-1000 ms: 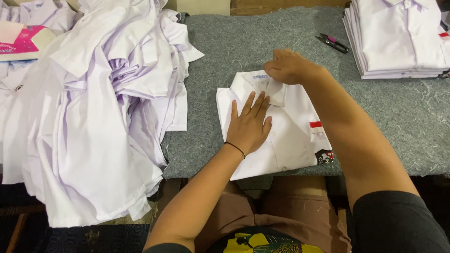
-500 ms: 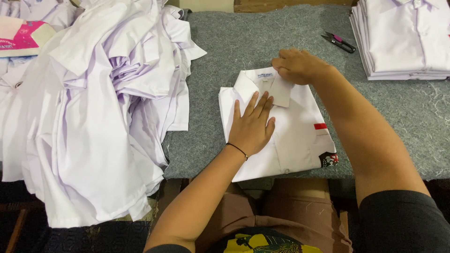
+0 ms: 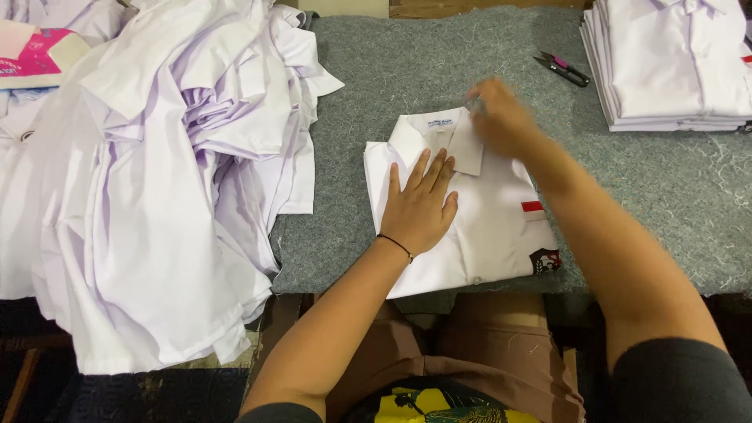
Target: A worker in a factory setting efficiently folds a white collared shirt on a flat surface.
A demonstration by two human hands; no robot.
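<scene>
Pressing flat with open, spread fingers, the left hand [image 3: 421,205] is pinning the front of a folded white shirt [image 3: 478,227] against the grey felt-covered table [image 3: 407,70]; it is gripping nothing, only bearing down. The right hand [image 3: 505,117] is hovering at the shirt's collar [image 3: 442,137], blurred, so I cannot tell whether its fingers are pinching the cloth or just brushing it. That shirt is lying at the table's near edge, in front of the person's lap. It looks light, soft and limp, likely to slump out of its fold unless taken by both side edges. A heap of unfolded white shirts [image 3: 157,180] is spilling over the left; a neat stack of folded shirts [image 3: 674,66] is sitting far right, thread snips [image 3: 562,69] beside it.
</scene>
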